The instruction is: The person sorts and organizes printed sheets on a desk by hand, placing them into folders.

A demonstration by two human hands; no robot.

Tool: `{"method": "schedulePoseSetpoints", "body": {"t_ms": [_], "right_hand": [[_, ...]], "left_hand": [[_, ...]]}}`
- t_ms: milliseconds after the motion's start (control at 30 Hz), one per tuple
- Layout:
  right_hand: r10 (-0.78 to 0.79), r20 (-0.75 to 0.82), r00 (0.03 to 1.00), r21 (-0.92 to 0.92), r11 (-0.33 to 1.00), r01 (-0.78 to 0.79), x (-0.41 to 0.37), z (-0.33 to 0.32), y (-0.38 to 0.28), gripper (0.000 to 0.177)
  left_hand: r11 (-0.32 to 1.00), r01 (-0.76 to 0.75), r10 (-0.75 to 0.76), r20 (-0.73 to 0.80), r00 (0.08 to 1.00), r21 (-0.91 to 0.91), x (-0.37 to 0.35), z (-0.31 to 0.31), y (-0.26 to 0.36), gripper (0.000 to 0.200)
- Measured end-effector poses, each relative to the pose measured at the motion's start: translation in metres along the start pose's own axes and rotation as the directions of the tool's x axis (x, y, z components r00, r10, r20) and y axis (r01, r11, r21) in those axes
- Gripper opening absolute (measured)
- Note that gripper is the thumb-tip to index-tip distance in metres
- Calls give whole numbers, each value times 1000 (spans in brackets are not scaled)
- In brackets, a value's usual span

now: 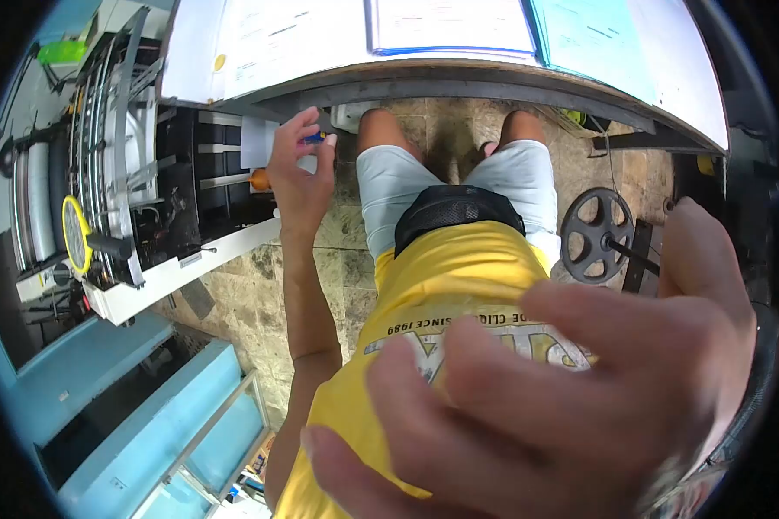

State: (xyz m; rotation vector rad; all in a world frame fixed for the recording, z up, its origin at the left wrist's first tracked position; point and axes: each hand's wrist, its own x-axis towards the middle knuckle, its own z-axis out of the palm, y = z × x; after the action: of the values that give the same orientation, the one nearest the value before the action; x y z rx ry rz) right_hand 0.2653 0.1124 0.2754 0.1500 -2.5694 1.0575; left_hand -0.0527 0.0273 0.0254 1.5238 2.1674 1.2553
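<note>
My left hand (301,177) is held out beside the desk's front edge, left of my knee. Its thumb and fingers pinch a small blue and yellow object (317,137), too small to name. Very near the camera, my right hand (554,389) fills the lower right, slightly blurred. Its fingers are apart and loosely curved, and nothing shows in them. It hides part of my yellow shirt (459,259).
Printed sheets (450,24) and teal papers (589,43) lie on the white desk (684,86). To the left stands a machine with metal rails (104,147), a yellow-rimmed racket (76,235) by it. A spoked black wheel (595,235) is at right.
</note>
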Motion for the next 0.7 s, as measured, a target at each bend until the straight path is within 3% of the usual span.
{"method": "schedulePoseSetpoints", "body": {"t_ms": [133, 333, 433, 533, 600, 700], "right_hand": [[10, 139, 990, -147, 989, 10, -7, 12, -19, 45], [127, 168, 978, -295, 953, -73, -2, 22, -20, 51], [261, 132, 956, -363, 911, -198, 6, 51, 33, 54], [278, 70, 958, -462, 860, -216, 3, 98, 117, 47], [351, 118, 929, -559, 796, -230, 0, 113, 155, 55], [374, 112, 921, -466, 838, -284, 5, 129, 187, 54]], "left_hand": [[996, -78, 78, 16, 997, 40, -3, -15, -17, 41], [976, -181, 178, 37, 983, 119, 36, -42, -31, 41], [873, -291, 344, -70, 936, 392, 82, -61, -70, 41], [793, -246, 379, -136, 915, 558, 134, -76, -110, 44], [773, -196, 264, -25, 964, 604, 158, -76, -133, 48], [711, -151, 139, 73, 988, 687, 174, -70, -150, 57]]}}
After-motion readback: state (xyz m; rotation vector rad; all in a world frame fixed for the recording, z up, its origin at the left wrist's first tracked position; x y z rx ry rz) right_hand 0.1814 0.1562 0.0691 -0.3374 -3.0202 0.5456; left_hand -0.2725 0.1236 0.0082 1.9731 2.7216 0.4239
